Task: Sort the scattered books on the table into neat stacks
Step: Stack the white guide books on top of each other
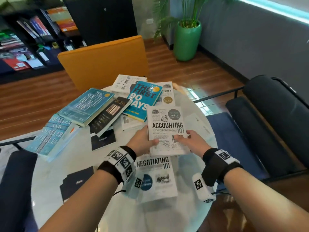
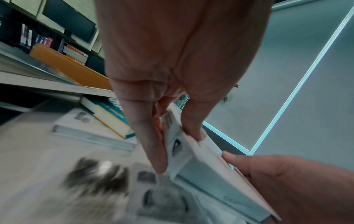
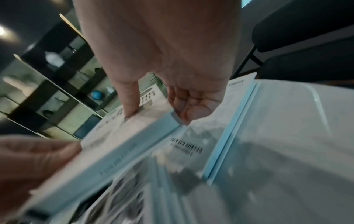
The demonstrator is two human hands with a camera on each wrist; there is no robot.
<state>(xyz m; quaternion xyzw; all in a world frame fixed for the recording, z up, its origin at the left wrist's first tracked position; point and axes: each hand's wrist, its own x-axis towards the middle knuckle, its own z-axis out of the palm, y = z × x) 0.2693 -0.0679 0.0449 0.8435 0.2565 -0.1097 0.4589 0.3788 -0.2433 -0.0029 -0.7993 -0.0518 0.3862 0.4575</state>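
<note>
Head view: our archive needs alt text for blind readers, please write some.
Both hands, left hand and right hand, hold a white Accounting 101 book above a Negotiating 101 book on a round white table; more books lie scattered beyond.

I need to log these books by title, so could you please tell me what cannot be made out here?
- MARKET book, head view: title's start hidden by The First 90 Days.
- Negotiating 101, wrist views: cover blurred; in the head view the left wrist band hides its left edge.
- Accounting 101, head view: small print too fine; left hand and right hand hide the lower corners.
</note>
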